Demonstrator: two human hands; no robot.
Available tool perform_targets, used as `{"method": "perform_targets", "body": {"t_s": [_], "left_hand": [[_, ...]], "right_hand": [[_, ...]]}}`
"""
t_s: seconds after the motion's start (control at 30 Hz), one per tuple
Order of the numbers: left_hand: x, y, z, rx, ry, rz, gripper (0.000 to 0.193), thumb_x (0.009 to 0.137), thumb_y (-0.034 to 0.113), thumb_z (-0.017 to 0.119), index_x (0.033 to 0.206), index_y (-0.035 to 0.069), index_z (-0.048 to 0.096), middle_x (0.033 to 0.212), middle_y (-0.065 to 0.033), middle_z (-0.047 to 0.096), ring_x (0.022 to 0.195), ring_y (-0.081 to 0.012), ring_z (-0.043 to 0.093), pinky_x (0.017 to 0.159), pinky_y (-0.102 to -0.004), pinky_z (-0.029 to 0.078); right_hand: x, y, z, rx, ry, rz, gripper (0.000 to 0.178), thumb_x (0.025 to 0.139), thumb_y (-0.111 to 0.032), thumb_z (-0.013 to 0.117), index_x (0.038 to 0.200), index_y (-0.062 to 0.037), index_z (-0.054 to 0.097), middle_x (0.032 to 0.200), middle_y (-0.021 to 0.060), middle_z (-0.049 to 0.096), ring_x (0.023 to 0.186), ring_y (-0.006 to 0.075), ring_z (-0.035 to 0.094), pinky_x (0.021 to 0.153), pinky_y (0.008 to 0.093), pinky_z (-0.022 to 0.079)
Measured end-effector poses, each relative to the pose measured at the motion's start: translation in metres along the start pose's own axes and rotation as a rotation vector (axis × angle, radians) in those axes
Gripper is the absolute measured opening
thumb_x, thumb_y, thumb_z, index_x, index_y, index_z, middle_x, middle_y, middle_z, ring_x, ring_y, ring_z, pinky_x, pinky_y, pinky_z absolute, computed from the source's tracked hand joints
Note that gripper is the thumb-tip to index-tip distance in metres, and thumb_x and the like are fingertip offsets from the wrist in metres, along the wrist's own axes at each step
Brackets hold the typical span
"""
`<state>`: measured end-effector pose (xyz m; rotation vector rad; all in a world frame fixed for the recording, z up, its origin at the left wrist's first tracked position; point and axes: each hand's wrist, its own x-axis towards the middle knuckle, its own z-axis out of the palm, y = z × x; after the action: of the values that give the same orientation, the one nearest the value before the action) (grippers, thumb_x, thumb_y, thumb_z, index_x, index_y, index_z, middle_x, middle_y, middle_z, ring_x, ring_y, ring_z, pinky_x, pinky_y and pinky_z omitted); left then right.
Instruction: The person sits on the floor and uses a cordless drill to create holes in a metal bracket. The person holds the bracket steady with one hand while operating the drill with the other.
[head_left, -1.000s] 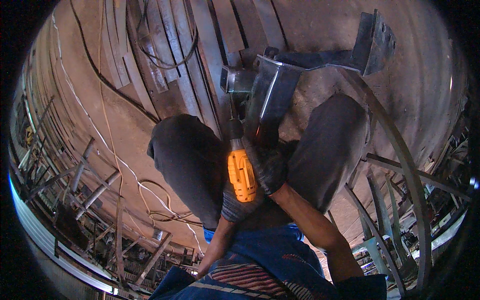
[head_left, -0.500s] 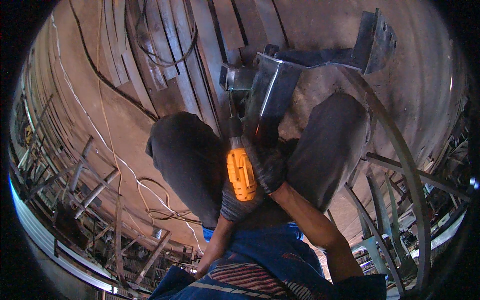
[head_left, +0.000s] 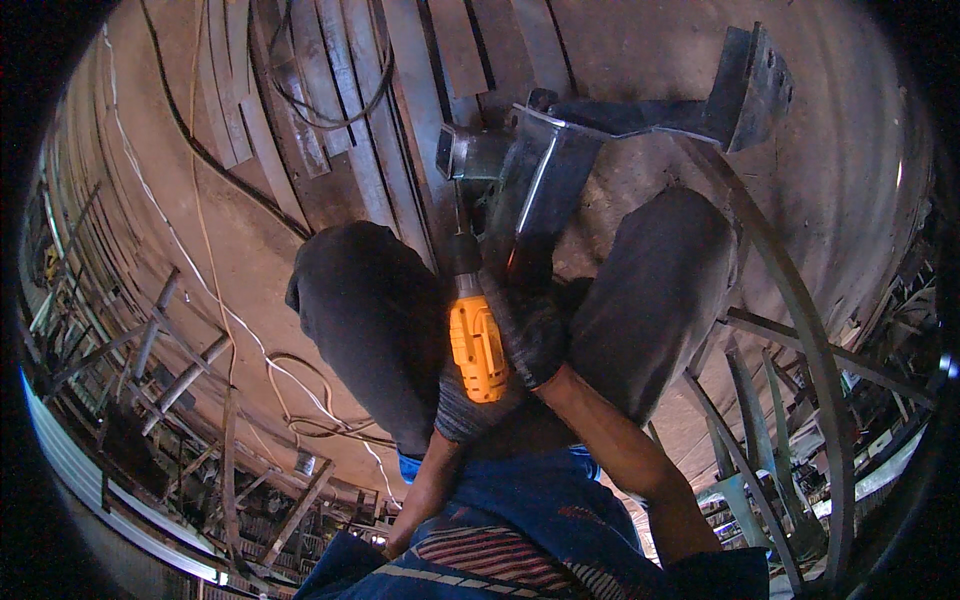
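Drill (head_left: 478, 350), orange with dark chuck (head_left: 463, 256), between the knees (head_left: 350, 285), bit (head_left: 461, 210) aimed far at the near side of a short square tube (head_left: 478, 157), contact too small to tell. Left hand (head_left: 458, 412), gloved, grip clamped on the drill near end, mostly hidden under its body. Right hand (head_left: 538, 340), gloved, along the drill's right side, can't make out whether its grip is closed. Dark metal bracket (head_left: 555, 165) just right of tube; flat metal strips (head_left: 409, 65) far left on floor (head_left: 262, 272)
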<state>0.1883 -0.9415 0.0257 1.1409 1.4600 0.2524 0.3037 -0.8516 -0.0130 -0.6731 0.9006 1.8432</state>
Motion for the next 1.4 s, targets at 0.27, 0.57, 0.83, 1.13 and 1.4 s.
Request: {"method": "perform_targets", "body": {"t_s": [0.27,0.57,0.83,1.13,1.4], "left_hand": [[0.005,0.017,-0.01,-0.013,0.019,-0.018,0.053,0.07,0.027,0.064,0.115,0.008,0.042,0.109,-0.0081,0.052,0.101,-0.022,0.05,0.089,-0.0338,0.04],[0.009,0.022,-0.01,0.139,0.045,0.093,0.056,0.066,0.024,0.069,0.113,0.006,0.044,0.107,-0.0085,0.053,0.097,-0.021,0.053,0.084,-0.0323,0.044],[0.003,0.014,-0.008,-0.063,0.091,-0.023,0.05,0.066,0.024,0.068,0.108,0.006,0.047,0.103,-0.0086,0.054,0.095,-0.0216,0.053,0.083,-0.0325,0.044],[0.005,0.019,-0.012,0.125,0.08,0.039,0.049,0.068,0.022,0.067,0.109,0.007,0.047,0.101,-0.0075,0.056,0.093,-0.0207,0.055,0.083,-0.0325,0.044],[0.01,0.024,-0.012,0.105,0.075,0.043,0.056,0.065,0.025,0.069,0.111,0.006,0.044,0.102,-0.0088,0.055,0.094,-0.0206,0.055,0.083,-0.0323,0.044]], "right_hand": [[-0.009,-0.007,-0.002,-2.505,-0.174,-0.452,0.044,0.089,-0.013,0.031,0.132,-0.0158,0.025,0.133,0.0151,0.031,0.121,0.0289,0.032,0.102,0.0381,0.023],[-0.003,-0.006,-0.005,-1.962,-0.146,-0.401,0.045,0.089,-0.013,0.03,0.133,-0.0155,0.022,0.132,0.0159,0.031,0.119,0.0292,0.036,0.101,0.0379,0.027],[-0.005,-0.001,0.0,-2.425,-0.187,-0.468,0.047,0.088,-0.011,0.033,0.134,-0.0124,0.021,0.131,0.0156,0.032,0.117,0.0283,0.038,0.099,0.0363,0.03],[-0.005,-0.002,-0.008,-2.292,-0.197,-0.475,0.046,0.087,-0.014,0.032,0.133,-0.0144,0.026,0.122,0.0149,0.044,0.098,0.0281,0.052,0.084,0.0374,0.042],[-0.005,-0.001,0.001,-1.608,-0.149,-0.271,0.044,0.089,-0.015,0.026,0.133,-0.0123,0.024,0.133,0.013,0.031,0.118,0.0254,0.036,0.1,0.0349,0.026]]}}
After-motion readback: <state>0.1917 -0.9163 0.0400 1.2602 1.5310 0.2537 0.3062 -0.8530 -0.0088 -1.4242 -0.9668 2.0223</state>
